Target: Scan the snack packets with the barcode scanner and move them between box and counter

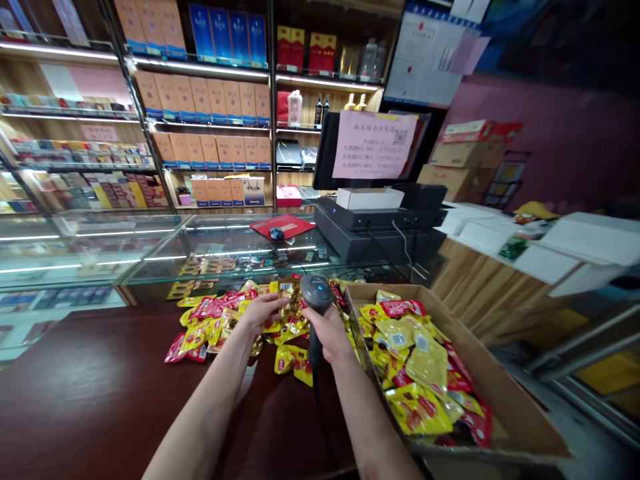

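While my right hand (331,335) is closed round the grip of the handheld barcode scanner (316,291), its long axis runs from 6 o'clock up to the head at 12; the head seems to point away from me, its window hidden; my left hand (261,312) lies at 10 o'clock from the right, fingers extended, and whether they pinch anything I cannot tell; at their tips, toward 12, sits the gold snack packet (287,287), the left nearer to it, the scanner's head just beside it at 3; its white label shows, its long axis is partly hidden; the cardboard box (500,375) stands at 4 o'clock from the scanner; beyond, at 12, runs the glass counter (215,233).
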### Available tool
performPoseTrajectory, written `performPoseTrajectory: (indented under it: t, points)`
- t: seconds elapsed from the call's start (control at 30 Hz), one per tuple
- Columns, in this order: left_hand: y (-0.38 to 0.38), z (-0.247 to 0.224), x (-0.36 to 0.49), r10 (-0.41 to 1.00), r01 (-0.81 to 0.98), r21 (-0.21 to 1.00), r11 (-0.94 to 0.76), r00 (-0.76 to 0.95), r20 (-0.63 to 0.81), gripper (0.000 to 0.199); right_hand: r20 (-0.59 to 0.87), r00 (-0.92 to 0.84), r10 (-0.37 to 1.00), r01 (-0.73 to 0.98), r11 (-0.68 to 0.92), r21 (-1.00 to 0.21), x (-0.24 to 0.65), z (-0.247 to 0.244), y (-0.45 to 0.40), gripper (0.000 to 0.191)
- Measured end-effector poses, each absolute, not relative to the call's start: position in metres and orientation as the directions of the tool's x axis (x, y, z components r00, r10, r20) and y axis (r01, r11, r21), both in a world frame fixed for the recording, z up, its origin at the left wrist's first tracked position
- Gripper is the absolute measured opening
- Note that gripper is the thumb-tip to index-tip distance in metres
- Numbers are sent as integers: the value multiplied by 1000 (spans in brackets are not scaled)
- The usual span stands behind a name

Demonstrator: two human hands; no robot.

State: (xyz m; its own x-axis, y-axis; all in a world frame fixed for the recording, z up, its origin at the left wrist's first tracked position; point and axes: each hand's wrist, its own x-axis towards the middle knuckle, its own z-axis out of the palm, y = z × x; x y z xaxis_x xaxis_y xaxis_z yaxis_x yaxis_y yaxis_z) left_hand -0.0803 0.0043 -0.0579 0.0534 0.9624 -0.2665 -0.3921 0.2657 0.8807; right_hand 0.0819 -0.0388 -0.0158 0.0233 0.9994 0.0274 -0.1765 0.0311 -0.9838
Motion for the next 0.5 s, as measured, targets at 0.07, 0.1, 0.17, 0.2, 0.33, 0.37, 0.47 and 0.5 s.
performPoseTrajectory:
  t: [0.07, 0.1, 0.17, 0.2, 0.33, 0.37, 0.47, 0.5]
  points:
    - [6, -59, -77, 962, -400, 877, 267, 49, -270, 28, -30, -53, 998, -184, -39, -982, 79, -14, -46, 13]
    - [7, -59, -75, 961, -405, 874, 268, 44, -274, 27, -67, -100, 993, -187, -85, -979, 78, -14, -48, 15]
    - [9, -60, -72, 960, -415, 869, 268, 39, -277, 27, -121, -159, 980, -169, -147, -974, 75, -15, -51, 16]
    - [10, -60, -71, 961, -416, 870, 265, 42, -273, 27, -131, -175, 976, -149, -158, -976, 74, -16, -51, 16]
    - [10, -60, -69, 968, -401, 882, 248, 60, -244, 26, -127, -177, 976, -91, -145, -985, 72, -21, -50, 17]
    - [10, -60, -69, 969, -401, 883, 244, 56, -243, 24, -126, -173, 977, -83, -141, -986, 72, -21, -49, 16]
    - [7, -58, -70, 968, -400, 883, 247, 61, -243, 19, -128, -171, 977, -84, -144, -986, 72, -23, -48, 16]
    - [6, -57, -71, 967, -395, 883, 253, 72, -244, 19, -132, -174, 976, -92, -149, -985, 72, -22, -47, 15]
